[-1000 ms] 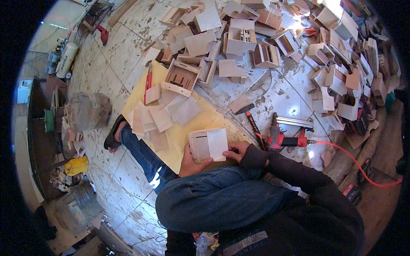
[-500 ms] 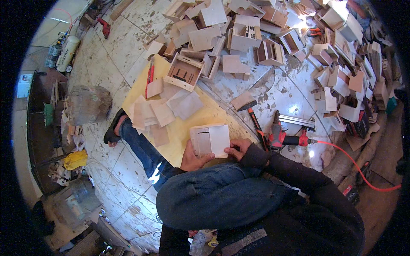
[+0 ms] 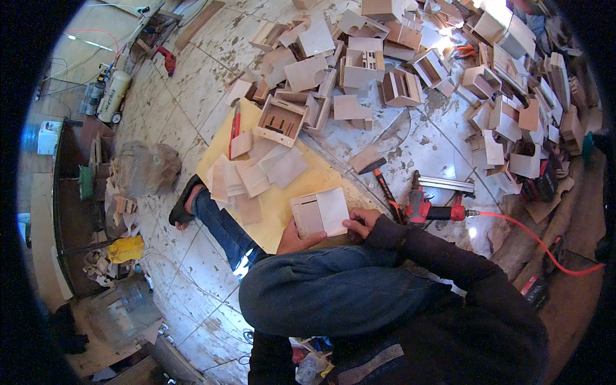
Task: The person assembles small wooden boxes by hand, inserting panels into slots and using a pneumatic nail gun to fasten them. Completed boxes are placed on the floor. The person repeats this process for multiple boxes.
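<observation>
A small pale wooden box [image 3: 309, 217] is held over my bent knee, a dark slot showing near its upper left. A whiter thin panel [image 3: 332, 210] covers its right part. My left hand [image 3: 300, 239] grips the lower left corner, thumb along the near edge. At the right edge my right hand [image 3: 363, 223] pinches the box with bent fingers. Beyond it, several thin wooden panels [image 3: 253, 177] lie loosely overlapped on a yellow board [image 3: 308, 176]. Right of the box are a hammer [image 3: 386, 189] with a black and orange handle and a red and black air nailer [image 3: 428, 208].
Many wooden boxes and cut pieces [image 3: 362, 67] are heaped at the far side and right. A red air hose [image 3: 545, 242] curves off right from the nailer. A red pencil-like tool [image 3: 235, 125] lies on the board. An air compressor [image 3: 113, 96] stands far left.
The whole view has shifted slightly as my head moved. The box is turned a little in my hands, which keep the same hold on it.
</observation>
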The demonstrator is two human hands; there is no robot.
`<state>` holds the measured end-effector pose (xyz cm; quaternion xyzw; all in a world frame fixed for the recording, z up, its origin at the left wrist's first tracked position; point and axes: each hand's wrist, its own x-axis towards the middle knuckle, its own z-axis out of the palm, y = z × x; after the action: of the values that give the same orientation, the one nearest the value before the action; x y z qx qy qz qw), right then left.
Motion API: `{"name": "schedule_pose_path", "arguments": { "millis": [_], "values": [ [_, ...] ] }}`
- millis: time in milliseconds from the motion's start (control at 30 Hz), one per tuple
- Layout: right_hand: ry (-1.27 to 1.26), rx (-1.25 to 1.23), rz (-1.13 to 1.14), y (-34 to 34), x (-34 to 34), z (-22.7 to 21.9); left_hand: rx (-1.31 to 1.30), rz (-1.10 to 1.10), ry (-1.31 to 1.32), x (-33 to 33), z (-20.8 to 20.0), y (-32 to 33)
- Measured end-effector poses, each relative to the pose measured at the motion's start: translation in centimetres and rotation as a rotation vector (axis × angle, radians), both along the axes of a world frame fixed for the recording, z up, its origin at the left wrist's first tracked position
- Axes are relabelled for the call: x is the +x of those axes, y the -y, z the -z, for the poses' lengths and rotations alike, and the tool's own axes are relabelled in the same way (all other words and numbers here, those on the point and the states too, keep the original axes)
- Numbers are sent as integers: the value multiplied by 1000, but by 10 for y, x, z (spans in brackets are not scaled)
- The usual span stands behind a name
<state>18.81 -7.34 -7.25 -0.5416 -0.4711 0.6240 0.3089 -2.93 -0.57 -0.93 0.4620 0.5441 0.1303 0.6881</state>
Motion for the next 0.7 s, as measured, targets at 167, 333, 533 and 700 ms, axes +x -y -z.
{"name": "schedule_pose_path", "arguments": {
  "millis": [167,333,533,700],
  "values": [
    [74,108,-53,-6,4,1,8,-21,-10,7,-3,0],
    [36,104,-100,-15,9,-1,70,-8,34,7,1,-2],
    [0,1,-148,-20,13,-9,3,-11,27,6,3,-1],
    [-19,-78,-171,-21,15,-11,10,63,34,-3,12,-6]
  ]
}}
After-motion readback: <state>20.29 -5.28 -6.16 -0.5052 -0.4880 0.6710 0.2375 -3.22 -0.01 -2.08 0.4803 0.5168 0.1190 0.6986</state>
